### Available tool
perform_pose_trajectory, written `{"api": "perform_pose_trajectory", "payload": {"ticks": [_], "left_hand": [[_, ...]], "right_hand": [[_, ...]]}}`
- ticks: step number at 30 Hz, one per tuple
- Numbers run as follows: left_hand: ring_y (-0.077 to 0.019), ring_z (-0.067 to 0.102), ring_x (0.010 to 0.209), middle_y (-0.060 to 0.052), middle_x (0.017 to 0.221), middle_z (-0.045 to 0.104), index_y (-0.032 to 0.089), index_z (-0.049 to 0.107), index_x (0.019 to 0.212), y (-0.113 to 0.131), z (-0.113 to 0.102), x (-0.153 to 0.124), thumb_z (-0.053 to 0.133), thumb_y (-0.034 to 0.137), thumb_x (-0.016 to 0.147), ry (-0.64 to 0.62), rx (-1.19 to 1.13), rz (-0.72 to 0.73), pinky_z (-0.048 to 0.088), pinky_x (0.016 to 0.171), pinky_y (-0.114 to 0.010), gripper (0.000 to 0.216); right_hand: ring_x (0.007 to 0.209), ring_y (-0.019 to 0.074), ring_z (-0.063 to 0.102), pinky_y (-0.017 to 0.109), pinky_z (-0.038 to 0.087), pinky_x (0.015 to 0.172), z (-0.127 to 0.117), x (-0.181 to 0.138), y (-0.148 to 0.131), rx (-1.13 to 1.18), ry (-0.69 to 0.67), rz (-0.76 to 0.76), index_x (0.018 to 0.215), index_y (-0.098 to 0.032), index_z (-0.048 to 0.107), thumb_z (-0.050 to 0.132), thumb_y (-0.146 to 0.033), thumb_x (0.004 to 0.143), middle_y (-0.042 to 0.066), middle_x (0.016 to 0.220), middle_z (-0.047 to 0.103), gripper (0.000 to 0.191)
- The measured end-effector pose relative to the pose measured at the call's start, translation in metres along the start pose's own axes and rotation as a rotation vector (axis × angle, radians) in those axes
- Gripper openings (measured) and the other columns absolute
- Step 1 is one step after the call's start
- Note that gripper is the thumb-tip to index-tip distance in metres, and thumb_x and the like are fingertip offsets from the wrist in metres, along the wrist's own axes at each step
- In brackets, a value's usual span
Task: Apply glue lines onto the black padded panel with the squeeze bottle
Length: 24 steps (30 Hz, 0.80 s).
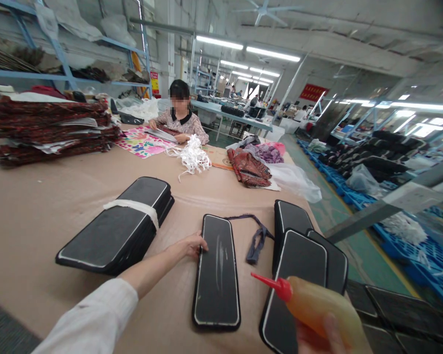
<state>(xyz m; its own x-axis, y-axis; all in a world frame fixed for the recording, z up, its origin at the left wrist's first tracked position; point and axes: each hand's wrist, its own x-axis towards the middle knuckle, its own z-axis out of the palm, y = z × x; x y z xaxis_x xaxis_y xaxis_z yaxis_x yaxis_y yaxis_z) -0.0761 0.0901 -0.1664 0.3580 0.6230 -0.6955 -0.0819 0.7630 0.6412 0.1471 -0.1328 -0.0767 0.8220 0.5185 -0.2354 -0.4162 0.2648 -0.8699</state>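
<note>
A black flat panel with a pale edge lies on the brown paper-covered table, with faint streaks on its face. My left hand rests against the panel's left edge, fingers curled on it. My right hand, at the bottom edge, grips a squeeze bottle of yellowish glue with a red nozzle pointing left over the table. Only part of that hand shows.
A tied bundle of the same panels lies to the left, a stack of several to the right, with a dark strap between. A person sits across the table. Folded red fabric is piled far left; white ties lie mid-table.
</note>
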Motion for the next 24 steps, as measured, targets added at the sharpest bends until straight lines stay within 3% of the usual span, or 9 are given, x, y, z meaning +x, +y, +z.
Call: {"api": "perform_pose_trajectory", "payload": {"ticks": [1,3,9,16,24], "left_hand": [[-0.0205,0.057,0.047,0.005,0.049,0.056,0.019,0.049,0.075,-0.002,0.003,-0.003,0.047,-0.006,0.040,0.003,-0.009,-0.011,0.048,0.051,-0.036,0.044],[-0.0221,0.057,0.048,0.002,0.049,0.057,0.017,0.049,0.070,-0.003,0.009,-0.012,0.046,-0.006,0.041,0.003,-0.045,-0.007,0.049,0.051,-0.038,0.038],[-0.0148,0.060,0.056,-0.001,0.061,0.062,0.014,0.052,0.071,0.013,0.028,-0.057,0.047,-0.005,0.053,-0.020,-0.208,0.169,0.052,0.062,-0.030,0.027],[-0.0124,0.061,0.060,-0.003,0.068,0.065,0.012,0.055,0.076,0.025,0.046,-0.099,0.050,-0.007,0.063,0.138,-0.515,0.416,0.053,0.061,-0.025,0.024],[-0.0131,0.062,0.066,0.000,0.068,0.064,0.015,0.054,0.079,0.001,0.065,-0.116,0.051,-0.003,0.065,0.105,-0.644,0.378,0.054,0.066,-0.027,0.024]], "right_hand": [[0.121,0.0232,0.037,0.022,0.053,0.064,0.008,-0.007,-0.006,0.057,0.072,0.061,0.122,-0.033,0.046,0.077,-0.036,0.054,-0.004,0.131,0.044,0.074],[0.115,0.0264,0.044,0.024,0.053,0.062,0.019,-0.017,-0.017,0.121,0.084,0.111,0.120,-0.030,0.048,0.079,-0.034,0.050,0.001,0.127,0.048,0.076],[0.103,0.0226,0.054,0.029,0.055,0.065,0.015,-0.018,-0.031,0.235,0.080,0.159,0.111,-0.026,0.054,0.075,-0.039,0.060,0.004,0.121,0.054,0.057],[0.092,0.0232,0.059,0.038,0.055,0.072,-0.001,-0.015,-0.006,0.532,0.163,0.450,0.104,-0.021,0.057,0.076,-0.029,0.063,0.005,0.103,0.063,0.046],[0.102,0.0217,0.055,0.027,0.052,0.078,0.004,-0.035,0.002,0.535,0.087,0.415,0.094,-0.019,0.064,0.068,-0.044,0.069,0.005,0.102,0.064,0.035]]}}
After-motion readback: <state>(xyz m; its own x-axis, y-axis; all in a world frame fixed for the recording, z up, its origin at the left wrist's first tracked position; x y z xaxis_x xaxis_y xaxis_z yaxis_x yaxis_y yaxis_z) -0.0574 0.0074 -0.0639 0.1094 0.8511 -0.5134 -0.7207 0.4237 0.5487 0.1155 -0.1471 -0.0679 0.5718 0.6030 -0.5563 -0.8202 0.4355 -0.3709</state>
